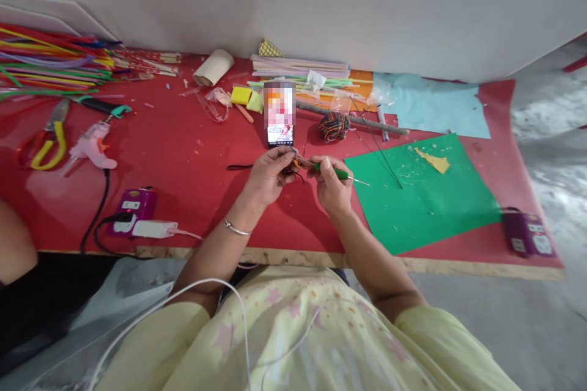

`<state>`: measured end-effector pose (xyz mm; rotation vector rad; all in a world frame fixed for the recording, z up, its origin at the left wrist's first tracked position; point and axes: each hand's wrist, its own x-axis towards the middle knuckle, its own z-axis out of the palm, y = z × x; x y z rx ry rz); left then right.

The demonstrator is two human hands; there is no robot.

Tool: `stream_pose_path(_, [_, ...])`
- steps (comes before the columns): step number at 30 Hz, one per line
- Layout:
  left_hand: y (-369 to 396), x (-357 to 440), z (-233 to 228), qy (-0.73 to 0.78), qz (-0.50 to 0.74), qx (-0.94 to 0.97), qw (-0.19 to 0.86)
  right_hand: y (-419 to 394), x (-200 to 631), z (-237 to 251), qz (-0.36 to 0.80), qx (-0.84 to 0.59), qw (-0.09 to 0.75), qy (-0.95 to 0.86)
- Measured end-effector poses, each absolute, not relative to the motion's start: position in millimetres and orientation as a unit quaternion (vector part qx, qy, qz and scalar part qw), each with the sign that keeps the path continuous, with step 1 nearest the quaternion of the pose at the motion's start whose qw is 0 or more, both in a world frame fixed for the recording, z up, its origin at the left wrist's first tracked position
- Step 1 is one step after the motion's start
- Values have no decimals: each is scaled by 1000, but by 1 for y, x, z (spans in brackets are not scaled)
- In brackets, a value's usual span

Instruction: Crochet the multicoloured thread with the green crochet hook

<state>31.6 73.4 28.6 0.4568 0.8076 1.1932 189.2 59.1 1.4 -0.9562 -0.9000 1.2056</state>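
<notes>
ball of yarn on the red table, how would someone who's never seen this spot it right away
Start at the red table and find the phone standing upright in the middle. The ball of yarn lies just right of it, beyond the right hand. It is the only round thing there, wound in dark multicoloured strands.

The bench (183, 153) wears a smooth red sheet with a soft sheen, over a rough chipboard edge (293, 256); on it lie a matt green paper sheet (426, 195) and a pale blue one (431, 111). The crochet hook (342, 175) has a green plastic grip and a thin shiny metal shaft, and the yarn ball (334, 126) is fuzzy multicoloured wool. A polished metal bangle (236, 230) rings the left wrist, the glue gun (92, 146) is glossy pink plastic, and the phone (279, 113) has a glassy screen.
</notes>
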Motion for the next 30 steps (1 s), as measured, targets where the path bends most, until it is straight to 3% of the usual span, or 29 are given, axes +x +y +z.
stream_pose_path(16, [70, 30, 29, 366, 530, 226, 731, 66, 192, 3, 698, -364, 556, -266])
stream_pose_path(30, [69, 29, 30, 357, 531, 241, 730, 69, 195, -3, 697, -361, 554, -276])
